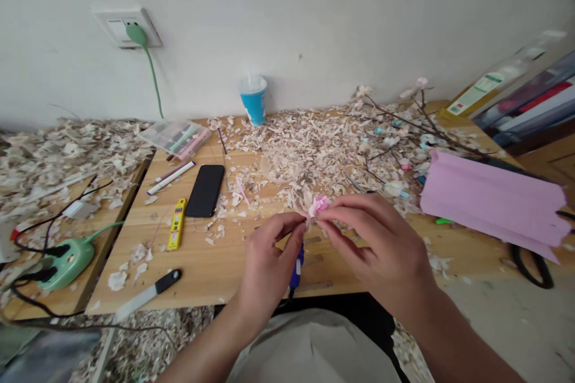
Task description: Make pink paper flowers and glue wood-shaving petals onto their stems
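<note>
Between my two hands, above the front of the wooden table (251, 275), is a small artificial flower (319, 204) with pink and pale petals. My left hand (272, 263) pinches it low on its left side, thumb against forefinger. On the other side, the fingertips of my right hand (375, 245) close on the pink petals. Just under my left hand lies a blue tool (296, 269) with a dark cord, partly hidden by the fingers. Pale shavings (305, 149) are heaped behind the flower.
Left of my hands lie a black phone (205, 190), a yellow pack (176, 224), a white pen (171, 178) and a black-handled blade (150, 293). A blue cup (254, 100) stands by the wall. Twigs (431, 125), pink paper (489, 200) and a bottle (485, 87) are at right.
</note>
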Demonstrator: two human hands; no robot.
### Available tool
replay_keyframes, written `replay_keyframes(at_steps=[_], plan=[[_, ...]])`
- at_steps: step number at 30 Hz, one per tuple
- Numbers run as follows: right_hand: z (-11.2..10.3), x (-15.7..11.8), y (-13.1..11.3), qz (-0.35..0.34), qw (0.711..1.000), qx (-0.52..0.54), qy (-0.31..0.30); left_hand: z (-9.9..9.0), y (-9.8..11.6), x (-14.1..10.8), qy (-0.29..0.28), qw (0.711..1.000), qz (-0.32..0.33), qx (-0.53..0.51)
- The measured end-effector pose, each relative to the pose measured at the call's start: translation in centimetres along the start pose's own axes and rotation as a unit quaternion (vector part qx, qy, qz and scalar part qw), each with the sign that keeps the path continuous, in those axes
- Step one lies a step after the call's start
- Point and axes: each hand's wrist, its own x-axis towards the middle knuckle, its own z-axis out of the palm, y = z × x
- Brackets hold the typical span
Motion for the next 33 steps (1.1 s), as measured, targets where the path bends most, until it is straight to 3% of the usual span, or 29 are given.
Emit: replay_keyframes(at_steps=[9,33], plan=[[0.0,-0.4,0.3,0.018,1.0,0.021,-0.013,-0.1,0.4,-0.1,0.002,0.999,-0.01,-0.032],[-0.2,-1.0,0.2,-0.012,1.0,0.011,0.019,-0.1,0.4,-0.6,-0.013,0.998,0.042,0.041]])
